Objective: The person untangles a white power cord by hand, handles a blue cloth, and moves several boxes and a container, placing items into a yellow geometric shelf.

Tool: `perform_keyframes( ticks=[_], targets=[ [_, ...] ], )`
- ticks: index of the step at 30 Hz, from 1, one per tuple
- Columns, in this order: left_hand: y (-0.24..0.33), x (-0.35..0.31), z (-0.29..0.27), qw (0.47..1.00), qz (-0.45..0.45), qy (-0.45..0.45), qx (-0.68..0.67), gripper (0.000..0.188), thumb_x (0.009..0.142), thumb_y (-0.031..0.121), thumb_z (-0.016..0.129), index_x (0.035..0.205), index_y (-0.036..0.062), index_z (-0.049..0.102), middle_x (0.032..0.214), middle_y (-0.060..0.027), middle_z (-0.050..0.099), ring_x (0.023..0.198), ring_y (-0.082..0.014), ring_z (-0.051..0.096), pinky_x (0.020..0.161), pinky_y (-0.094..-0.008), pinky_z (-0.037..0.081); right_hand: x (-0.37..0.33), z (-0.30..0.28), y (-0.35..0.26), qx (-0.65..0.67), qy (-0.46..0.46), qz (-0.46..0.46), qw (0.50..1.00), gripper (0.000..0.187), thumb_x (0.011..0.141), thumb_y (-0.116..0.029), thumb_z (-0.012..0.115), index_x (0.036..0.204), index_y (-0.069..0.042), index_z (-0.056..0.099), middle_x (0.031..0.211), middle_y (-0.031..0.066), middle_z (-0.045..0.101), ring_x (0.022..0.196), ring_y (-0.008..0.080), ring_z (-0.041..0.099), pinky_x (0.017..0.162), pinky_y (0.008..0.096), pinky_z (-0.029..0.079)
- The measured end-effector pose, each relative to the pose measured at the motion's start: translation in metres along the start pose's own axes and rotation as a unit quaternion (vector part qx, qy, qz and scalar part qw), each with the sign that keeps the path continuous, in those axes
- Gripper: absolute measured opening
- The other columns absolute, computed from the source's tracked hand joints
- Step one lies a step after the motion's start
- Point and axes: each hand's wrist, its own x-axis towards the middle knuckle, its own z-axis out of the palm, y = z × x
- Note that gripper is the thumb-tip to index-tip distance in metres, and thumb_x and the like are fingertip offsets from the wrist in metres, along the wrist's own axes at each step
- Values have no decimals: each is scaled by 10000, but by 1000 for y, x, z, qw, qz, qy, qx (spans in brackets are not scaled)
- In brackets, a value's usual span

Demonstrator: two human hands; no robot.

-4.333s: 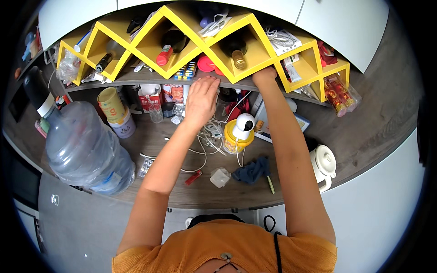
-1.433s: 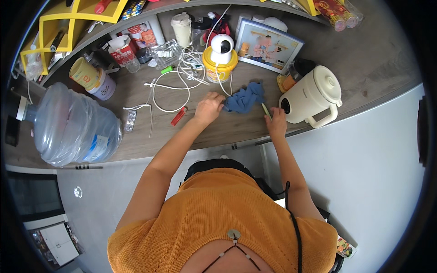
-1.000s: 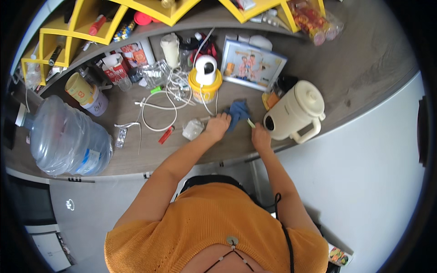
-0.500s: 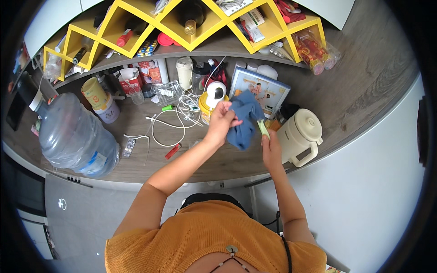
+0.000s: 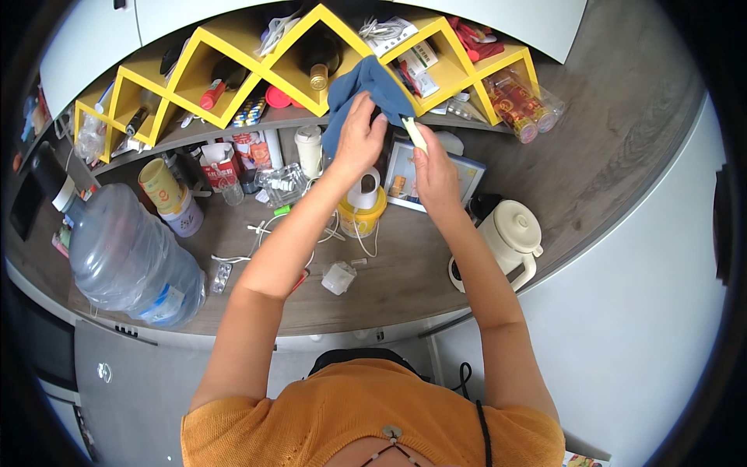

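A blue cloth (image 5: 372, 78) is raised in front of the yellow zigzag shelf (image 5: 268, 64), covering part of it. My left hand (image 5: 362, 138) is at the cloth's lower part, fingers bent against it. To its right, my right hand (image 5: 437, 173) is closed round a pale green handle (image 5: 415, 135). The handle's upper end meets the cloth's edge; I cannot tell whether the two are joined. Below my hands are a white camera (image 5: 363, 189) on a yellow tub (image 5: 373, 215) and a framed picture (image 5: 401, 187), partly hidden by my right arm.
A cream kettle (image 5: 513, 233) stands at the right of the wooden counter (image 5: 389, 300). At the left is a large water bottle (image 5: 128, 257). White cables (image 5: 261, 233), a clear plastic piece (image 5: 339, 277) and a pill blister (image 5: 221, 276) lie between. A lidded cup (image 5: 309, 152) stands behind.
Both hands have moved up and away from me, carrying the blue cloth and green handle from above the counter to the yellow shelf. The clear plastic piece on the counter is now uncovered.
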Motion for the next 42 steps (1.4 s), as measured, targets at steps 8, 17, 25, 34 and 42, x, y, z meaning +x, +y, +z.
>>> perform_keyframes(
  ticks=[8, 17, 25, 34, 42],
  targets=[
    [-39, 17, -9, 978, -44, -164, 120, 186, 815, 75, 504, 943, -22, 599, 981, -184, 590, 944, -374, 555, 810, -408, 448, -4, 6, 35, -135, 13, -19, 991, 425, 885, -150, 517, 1304, -198, 462, 844, 117, 591, 710, 343, 605, 613, 439, 486],
    [-51, 28, -21, 960, 41, -232, 153, 179, 812, 103, 546, 933, -2, 625, 973, -154, 607, 906, -343, 577, 794, -390, 470, 0, -3, 28, -255, 14, -42, 966, 456, 847, -135, 560, 1292, -210, 497, 684, 105, 588, 598, 282, 609, 544, 398, 479],
    [-38, 2, -64, 905, 233, -189, 302, 297, 713, 76, 673, 1002, 53, 606, 1035, -91, 572, 932, -271, 558, 769, -357, 452, 3, -5, 29, -364, -24, -45, 930, 477, 809, -182, 596, 1274, -244, 510, 642, 79, 581, 509, 284, 593, 467, 418, 482],
    [-44, -1, -59, 861, 200, -218, 414, 307, 708, 61, 571, 1013, 24, 568, 1017, -107, 562, 924, -251, 534, 791, -331, 468, 27, -3, 3, -390, -57, -61, 917, 431, 811, -221, 576, 1241, -201, 549, 681, 106, 617, 539, 293, 613, 490, 412, 485],
    [-37, 17, -13, 867, 50, -192, 458, 150, 726, 22, 553, 872, 8, 583, 916, -128, 584, 901, -258, 595, 732, -316, 519, 31, -9, -29, -382, -108, -85, 914, 254, 838, -219, 550, 1053, -106, 626, 594, 92, 618, 520, 271, 617, 482, 382, 485]
  ],
)
